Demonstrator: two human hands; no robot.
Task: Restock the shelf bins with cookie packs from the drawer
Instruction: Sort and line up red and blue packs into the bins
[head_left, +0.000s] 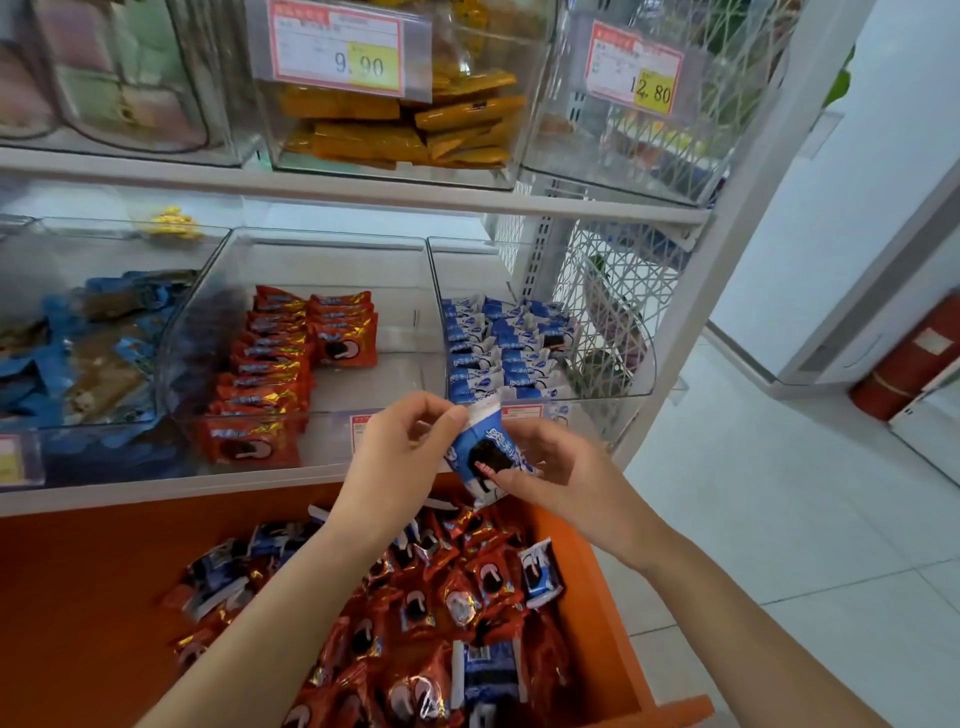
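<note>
While both arms reach over the open orange drawer (602, 613), the left grip (395, 457) pinches the top seam of one blue cookie pack (485, 449) and the right grip (558, 467) pinches its lower edge. Pack held in the air just in front of the clear shelf bin (639, 364) stocked with matching blue packs (498, 343), above the drawer's loose mix of red and blue packs (441, 623).

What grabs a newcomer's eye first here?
Centre frame, the left hand and right hand hold one blue cookie pack just before the shelf. Below them the open orange drawer is heaped with mostly red packs; up right, a clear bin holds rows of matching blue packs.
</note>
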